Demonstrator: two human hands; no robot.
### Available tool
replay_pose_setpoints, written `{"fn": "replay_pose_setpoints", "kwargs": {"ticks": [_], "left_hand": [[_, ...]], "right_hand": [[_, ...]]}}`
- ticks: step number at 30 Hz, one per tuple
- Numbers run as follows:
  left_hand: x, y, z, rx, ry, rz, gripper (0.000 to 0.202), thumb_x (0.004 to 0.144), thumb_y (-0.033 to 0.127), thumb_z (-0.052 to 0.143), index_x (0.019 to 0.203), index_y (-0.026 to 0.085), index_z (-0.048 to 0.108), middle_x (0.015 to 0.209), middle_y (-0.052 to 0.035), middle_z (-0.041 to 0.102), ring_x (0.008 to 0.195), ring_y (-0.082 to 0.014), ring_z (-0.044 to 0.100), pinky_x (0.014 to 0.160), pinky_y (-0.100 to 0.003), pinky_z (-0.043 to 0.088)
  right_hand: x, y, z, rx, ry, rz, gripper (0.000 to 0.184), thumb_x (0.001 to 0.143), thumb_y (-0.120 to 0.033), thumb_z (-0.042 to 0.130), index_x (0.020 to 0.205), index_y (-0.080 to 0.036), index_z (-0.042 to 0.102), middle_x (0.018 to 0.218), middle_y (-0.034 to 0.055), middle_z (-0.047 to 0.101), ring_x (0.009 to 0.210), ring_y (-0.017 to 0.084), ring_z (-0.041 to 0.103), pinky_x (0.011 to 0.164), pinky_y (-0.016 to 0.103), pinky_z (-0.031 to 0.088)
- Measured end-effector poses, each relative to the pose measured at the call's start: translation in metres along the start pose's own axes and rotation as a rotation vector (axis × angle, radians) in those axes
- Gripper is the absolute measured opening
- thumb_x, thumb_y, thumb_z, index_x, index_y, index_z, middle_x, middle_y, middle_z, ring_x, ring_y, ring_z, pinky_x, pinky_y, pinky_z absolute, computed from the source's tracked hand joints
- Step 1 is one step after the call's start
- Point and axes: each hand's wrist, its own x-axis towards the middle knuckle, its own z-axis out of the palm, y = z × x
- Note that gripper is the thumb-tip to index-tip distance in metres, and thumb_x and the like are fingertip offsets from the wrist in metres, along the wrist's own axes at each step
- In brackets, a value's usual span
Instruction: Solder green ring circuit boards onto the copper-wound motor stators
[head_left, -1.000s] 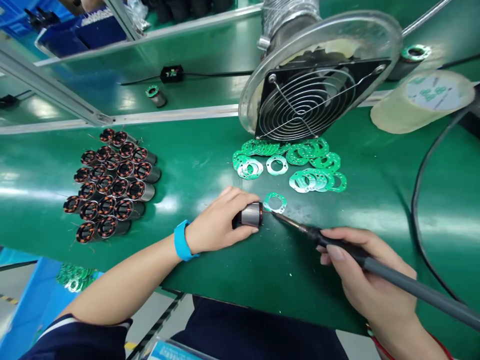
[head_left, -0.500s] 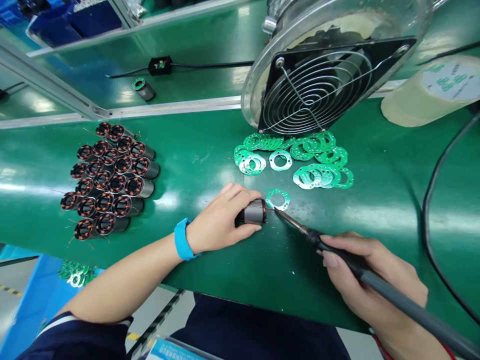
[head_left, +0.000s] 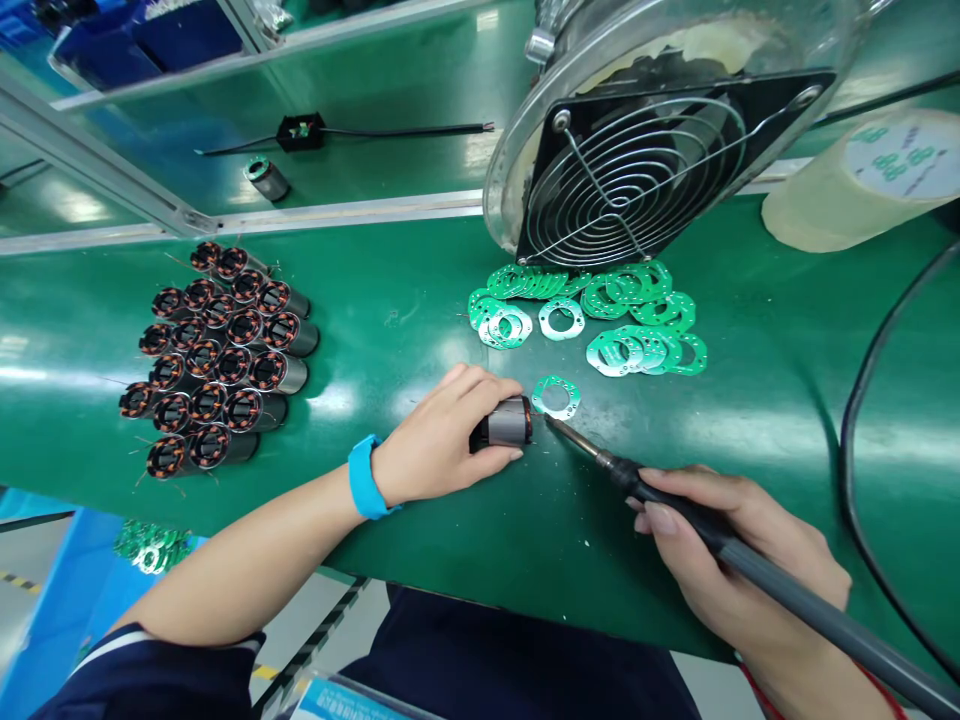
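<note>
My left hand (head_left: 450, 435) is closed around a motor stator (head_left: 507, 423), a grey metal cylinder with copper windings, lying on its side on the green bench. The wound end faces right, towards a green ring-shaped circuit board (head_left: 556, 398) that lies flat close by. In my right hand (head_left: 739, 545) is a soldering iron (head_left: 675, 510), gripped by its dark handle. Its tip points left and rests at the lower left edge of the ring board, by the stator's end. Whether the tip touches a wire there is too small to tell.
Upright stators (head_left: 225, 360) stand grouped at the left. Several ring boards (head_left: 645, 350) lie below a fan with a wire guard (head_left: 615, 205). A pale roll (head_left: 855, 185) stands at the back right, and a black cable (head_left: 851, 430) curves down the right side.
The iron's tip has shifted slightly left along the ring board's edge, towards the stator. My left hand and the stator stay in place.
</note>
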Motion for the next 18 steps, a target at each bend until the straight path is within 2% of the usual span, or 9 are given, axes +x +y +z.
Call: {"fn": "replay_pose_setpoints", "kwargs": {"ticks": [2,6,10,12,15,18], "left_hand": [[0.000,0.000,0.000,0.001,-0.008,-0.005,0.033,0.087,0.028,0.058,0.117,0.017,0.050,0.108,-0.0090,0.062,0.095,-0.0231,0.053,0.085,-0.039,0.043],[0.001,0.001,-0.001,0.000,-0.009,-0.007,0.032,0.087,0.027,0.058,0.117,0.016,0.051,0.106,-0.0089,0.062,0.095,-0.0229,0.053,0.085,-0.038,0.043],[0.001,0.001,-0.001,-0.003,-0.004,-0.004,0.034,0.087,0.028,0.059,0.117,0.016,0.050,0.107,-0.0087,0.062,0.095,-0.0229,0.053,0.085,-0.038,0.043],[0.001,0.001,-0.001,0.000,0.000,-0.001,0.034,0.086,0.027,0.059,0.117,0.016,0.050,0.106,-0.0085,0.062,0.094,-0.0226,0.053,0.085,-0.038,0.042],[0.001,0.002,-0.001,-0.001,0.008,0.010,0.032,0.086,0.025,0.058,0.116,0.015,0.051,0.104,-0.0084,0.062,0.093,-0.0219,0.052,0.085,-0.037,0.043],[0.001,0.002,-0.001,-0.005,0.005,0.012,0.032,0.086,0.025,0.058,0.115,0.015,0.051,0.103,-0.0085,0.061,0.092,-0.0218,0.052,0.084,-0.037,0.043]], "right_hand": [[0.000,0.000,-0.002,-0.012,-0.023,-0.024,0.009,0.089,-0.031,0.061,0.095,-0.027,0.066,0.077,0.0016,0.073,0.060,0.017,0.068,0.061,0.032,0.056],[0.005,-0.005,-0.006,-0.099,-0.114,-0.175,0.013,0.089,-0.023,0.059,0.100,-0.028,0.063,0.079,0.0008,0.074,0.064,0.018,0.071,0.063,0.031,0.058],[0.007,-0.013,-0.002,-0.154,-0.103,-0.333,0.021,0.086,-0.015,0.059,0.101,-0.029,0.061,0.072,-0.0016,0.072,0.063,0.018,0.071,0.062,0.030,0.058],[0.006,-0.013,0.000,-0.164,-0.095,-0.366,0.021,0.084,-0.015,0.060,0.100,-0.029,0.062,0.071,-0.0019,0.072,0.061,0.017,0.070,0.061,0.030,0.058],[0.003,-0.010,0.000,-0.127,-0.031,-0.204,0.013,0.087,-0.021,0.061,0.097,-0.027,0.064,0.077,0.0006,0.074,0.062,0.018,0.071,0.061,0.031,0.058],[0.003,-0.007,-0.003,0.018,0.108,-0.022,0.013,0.087,-0.026,0.063,0.099,-0.026,0.067,0.084,0.0037,0.074,0.062,0.019,0.070,0.058,0.033,0.057]]}}
